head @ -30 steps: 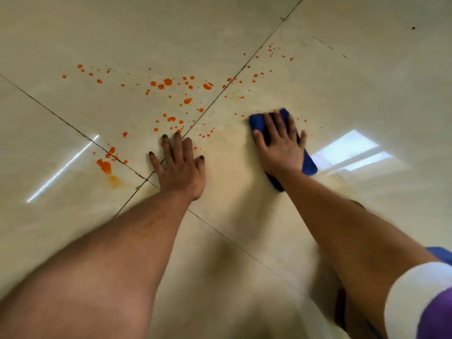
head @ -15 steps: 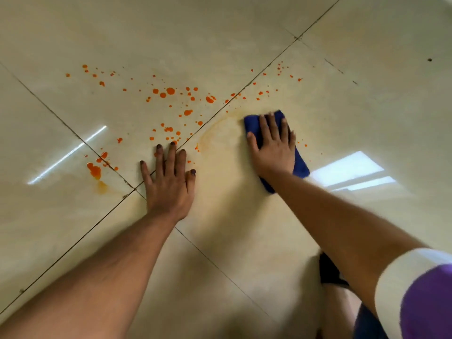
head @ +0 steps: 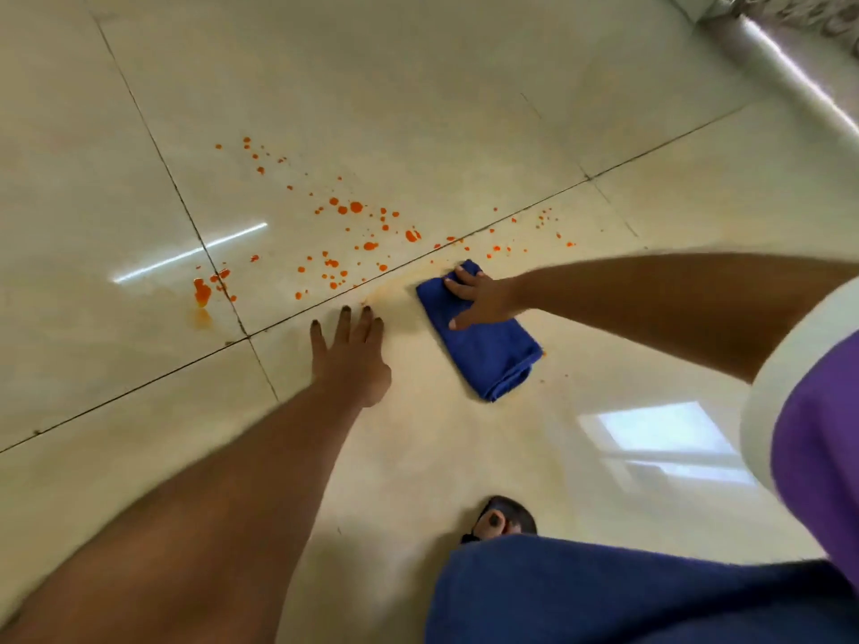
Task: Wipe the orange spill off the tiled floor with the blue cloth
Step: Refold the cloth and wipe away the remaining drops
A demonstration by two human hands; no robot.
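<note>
Right hand (head: 483, 299), fingers spread flat, presses blue cloth (head: 483, 346); orange spill (head: 358, 239) beyond fingertips risks smearing; left hand (head: 348, 360) flat.

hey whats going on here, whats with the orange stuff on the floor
A person is wiping an orange spill off the tiled floor. The right hand presses a folded blue cloth flat beside the droplets, while the left hand rests open on the floor for support. Most droplets are still unwiped; only a faint orange smear shows near the cloth.
</note>
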